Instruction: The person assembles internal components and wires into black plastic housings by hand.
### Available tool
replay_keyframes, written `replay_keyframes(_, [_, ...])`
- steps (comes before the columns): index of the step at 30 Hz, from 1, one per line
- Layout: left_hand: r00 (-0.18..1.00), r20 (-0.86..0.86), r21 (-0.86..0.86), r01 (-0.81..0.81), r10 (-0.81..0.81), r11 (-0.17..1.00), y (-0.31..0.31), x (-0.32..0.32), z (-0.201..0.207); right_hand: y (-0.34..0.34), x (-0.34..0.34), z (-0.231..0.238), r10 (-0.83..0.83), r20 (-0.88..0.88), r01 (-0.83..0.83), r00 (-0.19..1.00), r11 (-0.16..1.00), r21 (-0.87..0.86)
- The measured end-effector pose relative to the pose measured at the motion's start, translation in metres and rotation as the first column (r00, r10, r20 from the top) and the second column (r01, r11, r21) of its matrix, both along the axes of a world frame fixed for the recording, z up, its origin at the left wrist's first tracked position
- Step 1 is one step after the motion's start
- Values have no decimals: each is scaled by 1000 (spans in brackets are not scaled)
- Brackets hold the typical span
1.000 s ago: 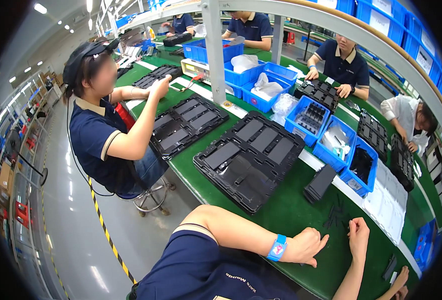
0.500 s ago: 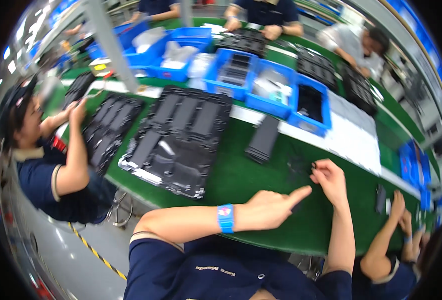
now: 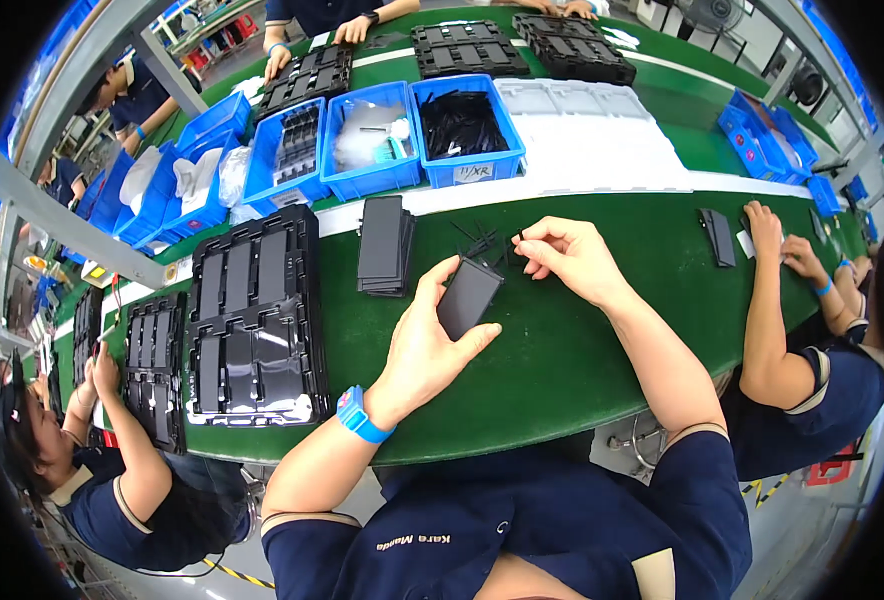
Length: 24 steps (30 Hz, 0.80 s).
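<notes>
A dark, flat rectangular screen panel [image 3: 470, 300] lies in my left hand [image 3: 414, 345], held by its edges between thumb and fingers and tilted over the green table. Just to the right of its far end, my right hand [image 3: 574, 258] is closed in a pinch on a small thin black strip [image 3: 518, 243], which stands apart from the panel. Loose thin black strips [image 3: 475, 238] lie scattered on the table beyond the panel. Left of them is a stack of similar dark panels [image 3: 384, 245].
A black moulded tray [image 3: 254, 345] with dark panels in its slots lies to the left. Blue bins behind hold black parts [image 3: 300, 140], clear bags [image 3: 367, 135] and black strips [image 3: 459, 120]. White foam sheets [image 3: 602, 150] lie at the back right. Co-workers sit on both sides.
My view has swung to the right. My left hand has turned palm up, bringing the panel into plain sight; before, its index finger pointed out. My right hand keeps its pinch.
</notes>
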<state>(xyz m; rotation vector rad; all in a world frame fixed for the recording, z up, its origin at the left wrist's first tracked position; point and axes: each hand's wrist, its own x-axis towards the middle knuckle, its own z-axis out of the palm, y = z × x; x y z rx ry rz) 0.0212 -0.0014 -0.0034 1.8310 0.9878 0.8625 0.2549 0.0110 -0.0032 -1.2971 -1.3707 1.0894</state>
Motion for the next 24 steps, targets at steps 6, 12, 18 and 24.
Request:
replay_keyframes(6, [973,-216,257,-17,75,966,0,0,8,-7,-6,5,60,-179,-73,982,995,-66])
replay_keyframes(12, [961,-263,310,3,83,951,0,1,7,-15,-24,4,156,-164,-177,974,977,-121])
replay_keyframes(18, [960,-265,412,31,88,910,0,2,3,-18,-29,0,133,-102,-143,986,985,-98])
replay_keyframes(24, [967,-243,487,52,78,872,2,3,0,-18,-27,1,152,-137,-165,979,982,-87])
